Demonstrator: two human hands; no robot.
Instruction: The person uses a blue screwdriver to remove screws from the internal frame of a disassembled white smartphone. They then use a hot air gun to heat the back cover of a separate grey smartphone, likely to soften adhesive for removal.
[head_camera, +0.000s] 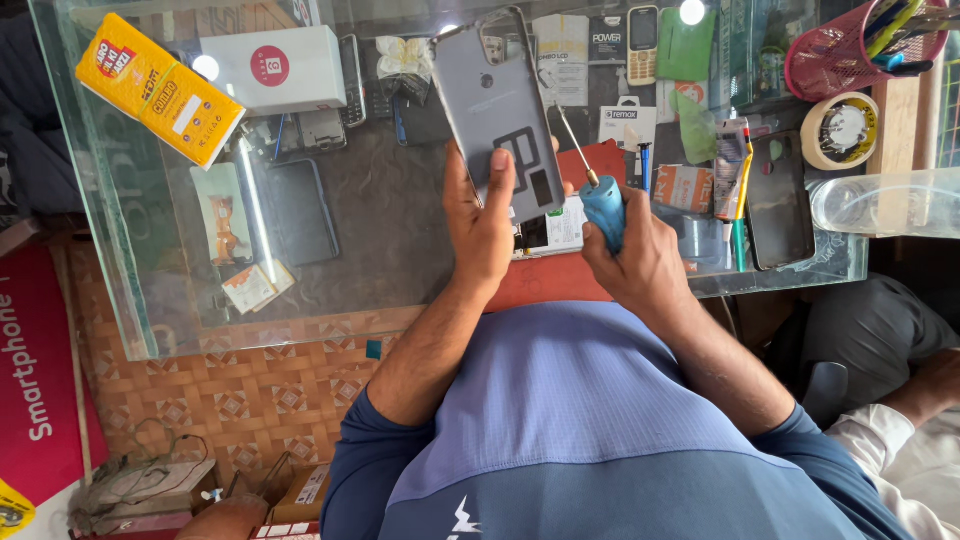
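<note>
My left hand (482, 222) holds a grey phone back cover (495, 100) upright, its inner side facing me, thumb pressed on its lower part. My right hand (640, 258) grips a screwdriver with a blue handle (604, 208); its thin metal shaft points up toward the cover's right edge. Under both hands an opened phone body (552, 228) lies on a red mat (555, 280) on the glass counter (150, 300).
On the counter lie a yellow box (160, 88), a white box (272, 68), a dark phone (780, 200), a tape roll (840, 130), a pink mesh pen holder (850, 50) and a clear plastic tub (890, 200). Another person's arm (900, 420) is at lower right.
</note>
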